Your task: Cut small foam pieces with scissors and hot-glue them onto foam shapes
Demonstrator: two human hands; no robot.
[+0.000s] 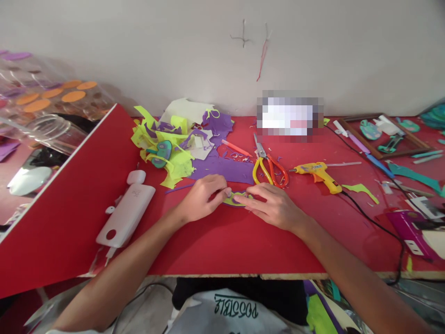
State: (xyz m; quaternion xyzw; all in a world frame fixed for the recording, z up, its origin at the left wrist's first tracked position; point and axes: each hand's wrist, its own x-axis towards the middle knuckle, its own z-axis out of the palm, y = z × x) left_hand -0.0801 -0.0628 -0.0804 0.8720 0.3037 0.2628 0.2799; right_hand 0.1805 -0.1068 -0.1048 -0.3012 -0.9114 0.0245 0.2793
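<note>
A small curved craft-foam piece (pixel 239 203), lime green with purple along its edge, lies on the red table between my hands. My left hand (pixel 206 198) has its thumb and forefinger closed at the piece's left end. From the other side, my right hand (pixel 274 204) grips the right end, its fingers reaching over the top. Part of the foam is hidden under the fingertips. Just beyond my right hand are scissors (pixel 266 167) with yellow and orange-red handles. A purple foam sheet (pixel 224 170) lies behind the piece.
Lime and purple foam scraps (pixel 177 157) heap at the back left. A yellow glue gun (pixel 318 174), its cord running right, lies near a wooden frame (pixel 410 150). A white power bank (pixel 127 215) sits by the slanted red panel (pixel 69 208) on the left.
</note>
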